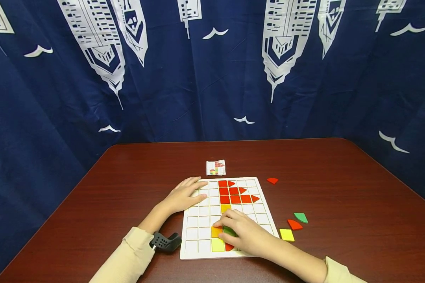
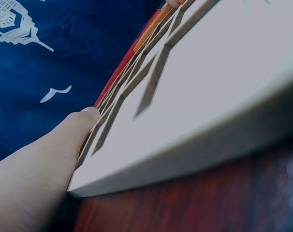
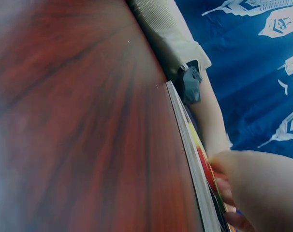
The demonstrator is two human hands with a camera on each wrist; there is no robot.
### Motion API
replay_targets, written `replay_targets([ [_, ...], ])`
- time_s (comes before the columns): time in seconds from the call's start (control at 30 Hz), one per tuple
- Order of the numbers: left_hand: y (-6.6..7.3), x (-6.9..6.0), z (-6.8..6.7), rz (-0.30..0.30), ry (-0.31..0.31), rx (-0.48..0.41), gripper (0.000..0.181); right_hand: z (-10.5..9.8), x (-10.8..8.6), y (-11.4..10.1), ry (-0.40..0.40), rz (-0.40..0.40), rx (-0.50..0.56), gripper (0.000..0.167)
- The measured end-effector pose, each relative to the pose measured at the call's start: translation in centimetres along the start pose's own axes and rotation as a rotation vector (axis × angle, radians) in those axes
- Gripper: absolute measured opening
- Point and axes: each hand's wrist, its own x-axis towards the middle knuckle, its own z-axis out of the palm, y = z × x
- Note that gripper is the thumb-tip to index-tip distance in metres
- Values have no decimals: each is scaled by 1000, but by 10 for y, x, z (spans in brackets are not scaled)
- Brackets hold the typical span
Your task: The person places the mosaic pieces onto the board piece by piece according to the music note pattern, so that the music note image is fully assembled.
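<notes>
In the head view, a white gridded board (image 1: 202,223) lies on the table. My left hand (image 1: 182,196) rests on its upper left edge, fingers spread; the left wrist view shows the thumb (image 2: 71,130) along the rim. My right hand (image 1: 242,232) is over the lower middle, loosely bent fingers touching the board around an orange square (image 1: 216,232) and a green piece (image 1: 230,231), which it partly covers. Below are a yellow square (image 1: 218,245) and a partly hidden red piece (image 1: 228,247). Red squares (image 1: 224,191) with red pointed ends (image 1: 242,190) fill the upper rows.
A small picture card (image 1: 216,168) lies beyond the board. To the right are a red quarter-round piece (image 1: 272,181), a green one (image 1: 301,217), another red one (image 1: 295,224) and a loose yellow square (image 1: 287,235). A blue curtain (image 1: 198,98) hangs behind the table.
</notes>
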Motion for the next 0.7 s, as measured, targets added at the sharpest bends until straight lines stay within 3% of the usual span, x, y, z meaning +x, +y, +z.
replay_targets([
  [0.17, 0, -1, 1, 24, 19, 2, 54, -8, -12, 11, 12, -19, 208, 20],
  [0.27, -1, -1, 0, 32, 24, 6, 54, -14, -21, 19, 67, -46, 248, 18],
  [0.5, 1, 0, -2, 16, -3, 7, 52, -30, -45, 41, 213, -50, 154, 14],
  [0.7, 1, 0, -1, 16, -3, 5, 51, -45, -65, 61, 278, -21, 19, 22],
])
